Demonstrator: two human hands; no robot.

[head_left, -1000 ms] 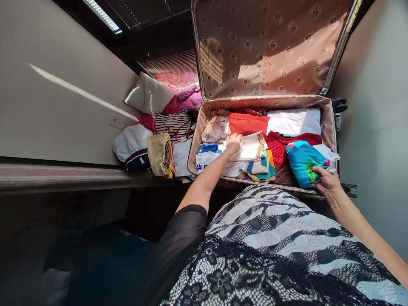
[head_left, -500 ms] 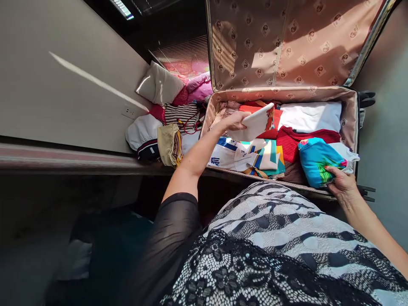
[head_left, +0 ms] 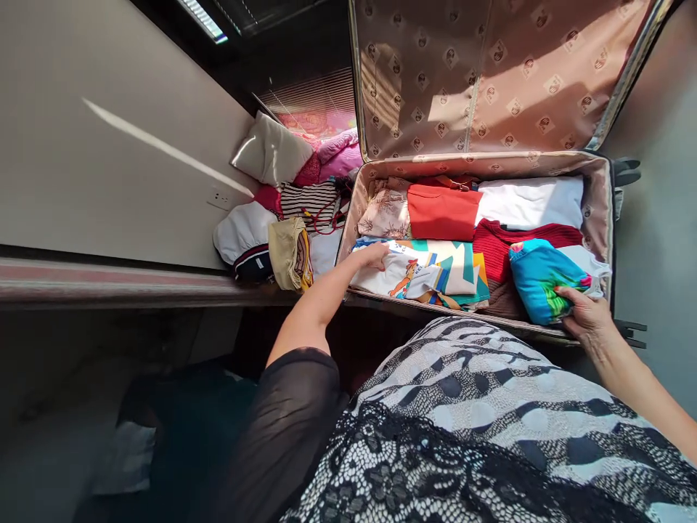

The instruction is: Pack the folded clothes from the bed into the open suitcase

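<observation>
An open suitcase (head_left: 490,161) with pink patterned lining holds folded clothes. At its left front, my left hand (head_left: 375,256) is closed on a folded white shirt (head_left: 390,280) with an orange printed figure, which lies over other white and blue clothing. At the right front corner, my right hand (head_left: 587,312) grips a folded bright blue garment (head_left: 541,276) with green and pink patches. A white garment (head_left: 591,265) sits behind the blue one, partly covered by it. My right fingertips are partly hidden under the cloth.
Inside lie a red folded garment (head_left: 441,211), a floral one (head_left: 385,208), a white one (head_left: 534,200) and a dark red knit (head_left: 493,247). Left of the suitcase are a beige cloth (head_left: 286,247), a striped cloth (head_left: 310,203) and a grey cushion (head_left: 272,149) by the wall.
My left hand has come down leftward and toward me, bringing the white shirt from above the red garment onto the left front pile. My right hand stays on the blue garment.
</observation>
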